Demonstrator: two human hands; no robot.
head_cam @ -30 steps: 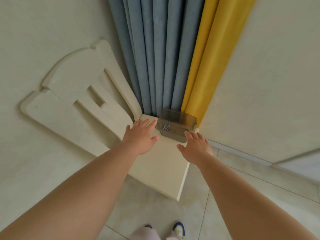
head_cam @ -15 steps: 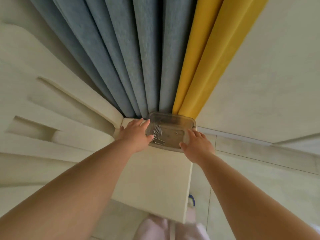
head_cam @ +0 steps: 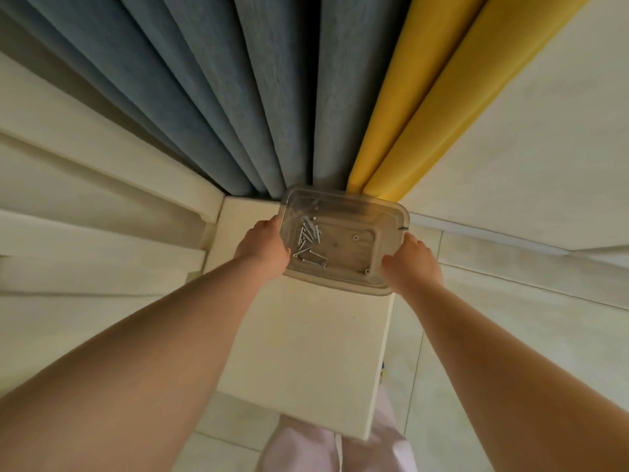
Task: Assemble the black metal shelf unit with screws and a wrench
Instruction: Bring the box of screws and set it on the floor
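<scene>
Screws [head_cam: 308, 241] lie in the clear tray [head_cam: 391, 219] on the chair seat [head_cam: 306, 352], below the curtains [head_cam: 272, 97]; I see my left hand [head_cam: 263, 250] and right hand [head_cam: 413, 264] grasping its sides.

Two bare forearms with no sleeves, watch or rings in sight, each ending in a bare hand, left hand [head_cam: 263, 250] and right hand [head_cam: 413, 265], and just below the pale cream wooden chair seat [head_cam: 306, 352] there's soft pale-pink trouser fabric [head_cam: 299, 451].
</scene>
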